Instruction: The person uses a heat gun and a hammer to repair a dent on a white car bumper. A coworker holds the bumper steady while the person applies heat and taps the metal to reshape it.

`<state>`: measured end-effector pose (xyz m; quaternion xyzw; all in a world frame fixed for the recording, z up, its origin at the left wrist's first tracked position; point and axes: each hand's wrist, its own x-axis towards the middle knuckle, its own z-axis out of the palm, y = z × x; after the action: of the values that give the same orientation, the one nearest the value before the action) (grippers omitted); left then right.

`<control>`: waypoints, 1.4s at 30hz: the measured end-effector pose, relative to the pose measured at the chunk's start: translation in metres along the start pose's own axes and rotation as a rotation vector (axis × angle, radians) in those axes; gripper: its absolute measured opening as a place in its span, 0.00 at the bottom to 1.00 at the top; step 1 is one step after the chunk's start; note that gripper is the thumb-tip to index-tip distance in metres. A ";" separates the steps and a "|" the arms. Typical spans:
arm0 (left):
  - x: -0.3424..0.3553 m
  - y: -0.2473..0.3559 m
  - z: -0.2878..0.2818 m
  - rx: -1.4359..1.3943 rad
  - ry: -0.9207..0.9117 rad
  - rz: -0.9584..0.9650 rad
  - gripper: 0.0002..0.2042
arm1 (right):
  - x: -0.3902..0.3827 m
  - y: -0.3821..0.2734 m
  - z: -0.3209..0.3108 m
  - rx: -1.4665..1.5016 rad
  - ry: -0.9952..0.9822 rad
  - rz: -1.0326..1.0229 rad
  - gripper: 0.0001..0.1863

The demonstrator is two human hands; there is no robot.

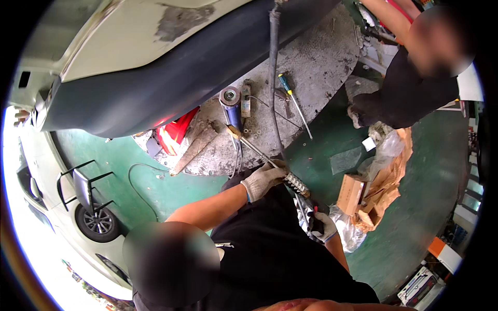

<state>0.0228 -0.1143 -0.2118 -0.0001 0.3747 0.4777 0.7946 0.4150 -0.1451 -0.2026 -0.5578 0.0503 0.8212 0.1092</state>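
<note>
Keep the bare hand [311, 305] at six o'clock, its opening and hold not discernible, clear of the ribbed rod [298, 185] between the co-worker's gloves [263, 181].

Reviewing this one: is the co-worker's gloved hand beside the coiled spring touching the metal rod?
Touching. The head view shows the gloved hand wrapped over the metal rod, beside the coiled spring.

A co-worker's gloved grip [264, 181] holds a long metal rod [257, 150] near a tool-strewn grey surface [327, 57].
</note>
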 end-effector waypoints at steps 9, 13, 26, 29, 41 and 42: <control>0.147 -0.003 -0.110 0.182 0.553 0.075 0.10 | 0.106 0.014 0.082 0.165 -0.088 0.054 0.06; 0.208 0.044 -0.153 0.250 0.593 0.257 0.06 | 0.188 0.014 0.138 0.313 -0.216 0.013 0.08; 0.184 0.068 -0.160 0.164 0.786 0.524 0.12 | 0.397 -0.016 0.212 0.627 -0.256 -0.085 0.05; 0.153 0.049 -0.233 0.272 1.079 0.448 0.09 | 0.407 -0.021 0.223 0.071 0.371 -0.100 0.22; 0.180 0.068 -0.285 1.288 1.194 -0.151 0.18 | 0.364 -0.005 0.089 -0.504 0.030 -0.263 0.08; 0.174 0.076 -0.270 1.313 1.142 -0.154 0.18 | 0.351 0.004 0.082 -0.466 0.102 -0.307 0.07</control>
<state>-0.1496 -0.0375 -0.4829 0.1928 0.9141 0.0371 0.3548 0.2155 -0.0891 -0.4981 -0.6094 -0.2198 0.7554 0.0985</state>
